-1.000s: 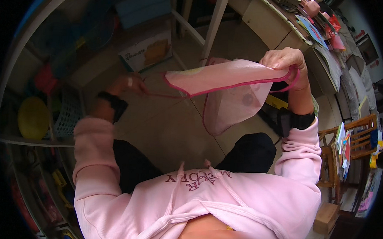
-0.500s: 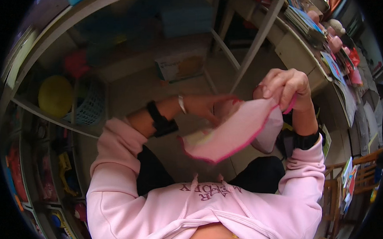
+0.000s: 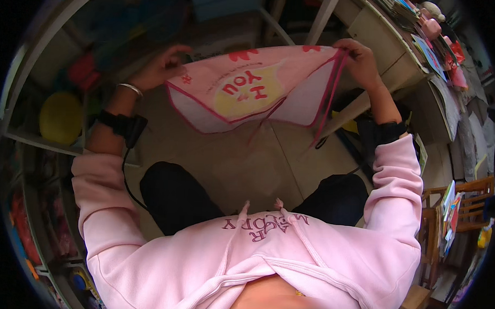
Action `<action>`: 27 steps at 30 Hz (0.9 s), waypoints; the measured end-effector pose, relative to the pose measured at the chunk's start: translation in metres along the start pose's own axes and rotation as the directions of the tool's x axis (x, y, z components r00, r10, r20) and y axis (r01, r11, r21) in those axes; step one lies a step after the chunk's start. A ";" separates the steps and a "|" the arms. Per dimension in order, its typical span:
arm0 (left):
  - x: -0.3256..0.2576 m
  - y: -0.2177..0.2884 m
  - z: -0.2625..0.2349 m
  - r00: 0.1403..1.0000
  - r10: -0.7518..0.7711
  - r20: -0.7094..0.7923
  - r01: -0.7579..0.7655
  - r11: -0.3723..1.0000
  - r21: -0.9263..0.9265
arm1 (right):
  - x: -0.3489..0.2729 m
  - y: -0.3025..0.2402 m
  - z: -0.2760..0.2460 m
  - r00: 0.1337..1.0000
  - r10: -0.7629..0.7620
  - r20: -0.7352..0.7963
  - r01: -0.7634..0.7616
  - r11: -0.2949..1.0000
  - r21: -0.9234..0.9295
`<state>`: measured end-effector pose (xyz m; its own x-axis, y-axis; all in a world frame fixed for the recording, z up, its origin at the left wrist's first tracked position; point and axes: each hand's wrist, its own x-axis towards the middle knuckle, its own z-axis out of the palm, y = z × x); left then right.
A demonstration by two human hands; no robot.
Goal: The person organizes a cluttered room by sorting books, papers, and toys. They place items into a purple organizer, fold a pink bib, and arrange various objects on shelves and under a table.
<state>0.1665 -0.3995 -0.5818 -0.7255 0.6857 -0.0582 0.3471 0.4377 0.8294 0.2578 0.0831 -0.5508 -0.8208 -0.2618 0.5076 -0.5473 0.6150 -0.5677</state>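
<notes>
A pink apron (image 3: 198,87) with dark pink edging hangs stretched between my hands, above the floor and beyond my knees. Lettering and a yellow patch mark its front, with red bow shapes along the top edge. Thin ties dangle from it, and its lower part looks folded, showing a paler side. My left hand (image 3: 160,70) is closed on its left upper corner. At the right upper corner, my right hand (image 3: 361,61) pinches the edge beside a long dark pink tie. The fingertips of both hands are partly hidden.
A white-framed table stands ahead, with a yellow round object (image 3: 60,118) at its left. Shelves of toys (image 3: 24,223) line the left side. To the right are a desk piled with books and pink items (image 3: 432,29), and a wooden chair (image 3: 472,200) farther back.
The apron was bunched near my right hand, with my left hand blurred beneath it. Now my hands have moved apart and forward, and the apron is spread wide between them.
</notes>
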 end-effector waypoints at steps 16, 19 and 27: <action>-0.038 0.007 0.025 0.893 0.408 -0.191 -0.335 0.885 0.324 | 0.005 0.005 -0.022 0.909 0.402 -0.106 -0.309 0.823 0.476; -0.039 0.014 0.017 0.902 0.320 -0.291 -0.240 0.930 0.278 | 0.004 0.004 -0.022 0.958 0.270 -0.097 -0.174 0.817 0.550; -0.050 0.022 -0.022 0.793 0.303 -0.529 -0.325 0.944 0.052 | -0.008 -0.012 -0.038 0.974 0.211 0.079 -0.223 0.862 0.455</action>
<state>0.1975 -0.4373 -0.5485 -0.7845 0.3683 0.4988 0.5950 0.2206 0.7729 0.2769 0.1067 -0.5234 -0.9280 -0.1845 0.3237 -0.3629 0.2501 -0.8976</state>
